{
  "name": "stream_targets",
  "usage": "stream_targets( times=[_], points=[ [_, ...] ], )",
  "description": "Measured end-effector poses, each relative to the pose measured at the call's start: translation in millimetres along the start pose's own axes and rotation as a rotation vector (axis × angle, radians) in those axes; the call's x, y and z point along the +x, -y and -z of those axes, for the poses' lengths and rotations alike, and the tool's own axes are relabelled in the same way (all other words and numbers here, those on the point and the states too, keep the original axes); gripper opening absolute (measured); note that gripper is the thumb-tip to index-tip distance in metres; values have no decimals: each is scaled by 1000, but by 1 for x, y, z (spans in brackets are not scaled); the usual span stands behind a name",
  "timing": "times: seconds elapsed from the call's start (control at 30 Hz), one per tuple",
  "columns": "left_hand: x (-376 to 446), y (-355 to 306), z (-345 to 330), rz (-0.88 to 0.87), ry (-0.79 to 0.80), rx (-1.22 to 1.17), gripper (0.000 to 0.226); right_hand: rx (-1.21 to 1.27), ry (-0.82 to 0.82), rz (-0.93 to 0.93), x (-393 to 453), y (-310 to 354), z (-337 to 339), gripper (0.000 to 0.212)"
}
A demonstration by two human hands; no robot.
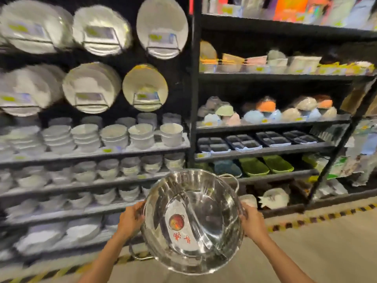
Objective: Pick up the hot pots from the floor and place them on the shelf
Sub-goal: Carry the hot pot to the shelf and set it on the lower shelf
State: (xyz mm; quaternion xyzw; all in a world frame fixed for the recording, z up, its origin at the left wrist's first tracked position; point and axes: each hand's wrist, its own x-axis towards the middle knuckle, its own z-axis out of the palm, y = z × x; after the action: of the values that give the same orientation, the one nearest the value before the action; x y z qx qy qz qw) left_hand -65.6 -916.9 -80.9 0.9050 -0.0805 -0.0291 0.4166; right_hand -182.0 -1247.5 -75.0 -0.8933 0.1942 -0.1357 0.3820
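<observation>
A shiny steel hot pot [206, 217] with a curved divider and a red label inside is held in front of me, tilted with its opening toward the camera. My left hand [131, 218] grips its left rim and my right hand [252, 220] grips its right rim. One wire handle shows at the pot's upper right, another at its lower left. The pot is off the floor, in front of the lower shelves [275, 176] of a black rack. The picture is blurred by motion.
On the left, shelves [98, 154] hold stacks of white bowls, with white plates [91, 86] on stands above. The black rack on the right carries coloured bowls [265, 113], black trays [244, 141] and green dishes [277, 164]. A yellow-black tape line [318, 219] marks the floor along the shelves.
</observation>
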Motion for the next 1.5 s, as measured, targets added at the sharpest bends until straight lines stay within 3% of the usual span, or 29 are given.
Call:
stream_targets(
  times=[0.2,0.37,0.57,0.93,1.17,1.5],
  points=[
    [-86,148,161,215,-149,-9,35,-26,256,124,-43,132,-163,39],
    [-172,260,285,425,-321,-31,41,-53,487,233,-106,248,-307,45],
    [-257,365,400,609,-491,-19,37,-52,677,381,-176,374,-449,33],
    [-294,539,567,805,-656,-9,39,-23,910,459,-243,554,-681,41],
    [-280,638,691,823,-686,17,46,-59,940,485,-268,660,-797,53],
    [-270,796,849,740,-609,73,38,-69,826,420,-339,770,-944,46]
  ],
)
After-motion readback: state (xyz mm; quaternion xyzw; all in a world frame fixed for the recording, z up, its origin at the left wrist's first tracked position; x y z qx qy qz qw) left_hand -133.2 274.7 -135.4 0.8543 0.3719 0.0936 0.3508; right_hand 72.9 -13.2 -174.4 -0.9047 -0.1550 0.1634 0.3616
